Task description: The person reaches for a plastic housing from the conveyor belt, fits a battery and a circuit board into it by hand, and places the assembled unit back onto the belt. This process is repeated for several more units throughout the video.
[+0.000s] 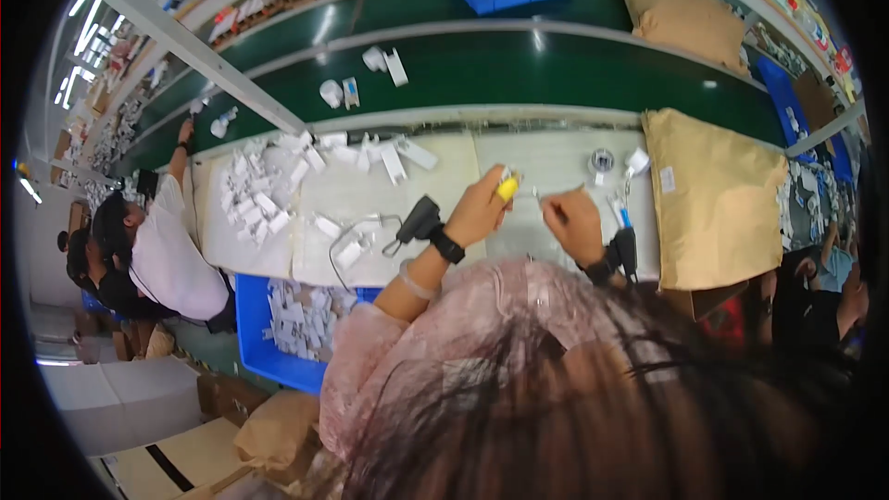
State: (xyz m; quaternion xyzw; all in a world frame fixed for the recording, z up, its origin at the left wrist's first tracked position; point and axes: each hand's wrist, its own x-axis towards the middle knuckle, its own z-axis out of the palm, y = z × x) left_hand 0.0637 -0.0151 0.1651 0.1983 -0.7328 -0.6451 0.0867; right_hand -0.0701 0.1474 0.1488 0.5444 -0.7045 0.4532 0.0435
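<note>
My left hand (480,207) is closed above the work table. A bright yellow piece (507,188) shows at its fingertips, with a little white beside it; whether this is a finger cover or part of a held object, I cannot tell. To its right, my right hand (576,222) has its fingers curled together. A tiny pale thing (536,193) shows just off those fingertips, too small to name. Both wrists wear black bands with dark devices, the left one (421,221) and the right one (623,250). Beyond my right hand lie a round white-and-grey part (601,161) and a white part (637,162).
White plastic housings (255,190) are heaped on the table's left. More fill a blue bin (252,338) beside me. A large brown paper sack (718,213) stands at the right. Beyond runs a green conveyor (482,74) carrying white parts. Another person (176,255) works at left.
</note>
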